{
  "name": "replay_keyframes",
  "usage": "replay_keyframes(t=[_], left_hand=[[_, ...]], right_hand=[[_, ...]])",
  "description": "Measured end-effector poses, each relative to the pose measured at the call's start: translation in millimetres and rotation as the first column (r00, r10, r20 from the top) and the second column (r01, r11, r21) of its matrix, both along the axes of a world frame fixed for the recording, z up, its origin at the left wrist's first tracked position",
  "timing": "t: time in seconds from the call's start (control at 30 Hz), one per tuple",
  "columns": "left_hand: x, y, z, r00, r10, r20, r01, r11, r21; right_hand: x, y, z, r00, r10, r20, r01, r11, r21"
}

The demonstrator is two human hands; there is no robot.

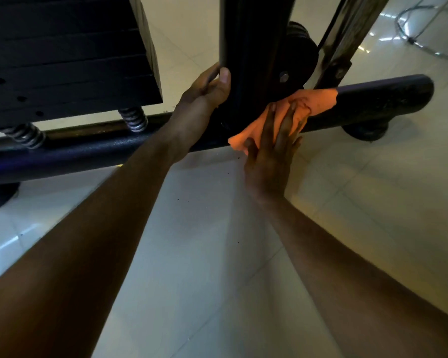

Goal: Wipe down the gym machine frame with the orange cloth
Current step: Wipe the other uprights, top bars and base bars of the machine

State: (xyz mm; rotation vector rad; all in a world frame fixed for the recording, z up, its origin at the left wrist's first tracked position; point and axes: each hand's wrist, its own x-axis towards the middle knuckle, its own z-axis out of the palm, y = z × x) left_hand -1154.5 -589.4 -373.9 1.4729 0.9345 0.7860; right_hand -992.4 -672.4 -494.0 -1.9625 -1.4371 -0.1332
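The black gym machine frame has a low base tube (378, 99) running across the floor and an upright post (254, 47) rising from it. The orange cloth (318, 102) lies over the base tube just right of the post. My right hand (272, 151) presses the cloth onto the tube with straight, spread fingers. My left hand (204, 94) grips the left edge of the upright post, thumb on its front face.
A black weight stack (62, 55) rests on two coil springs (133, 118) at the left. A chrome slanted bar (347, 34) rises right of the post. Rubber feet (365, 130) carry the base tube. Pale glossy tiles (217, 254) cover the floor.
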Motion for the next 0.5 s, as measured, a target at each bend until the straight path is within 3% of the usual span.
replay_keyframes(t=[0.17,0.37,0.5], left_hand=[[-1,-2,0,1.0,-0.007,-0.006,0.007,1.0,-0.002],[2,-1,-1,1.0,-0.001,0.014,0.001,1.0,-0.015],[2,-1,-5,1.0,-0.003,0.007,0.002,1.0,0.014]], right_hand=[[-43,18,26,0.939,-0.121,-0.321,0.144,0.988,0.048],[-12,-2,0,0.998,0.001,-0.056,-0.003,0.999,-0.04],[-27,6,17,0.97,-0.002,-0.243,0.027,0.995,0.1]])
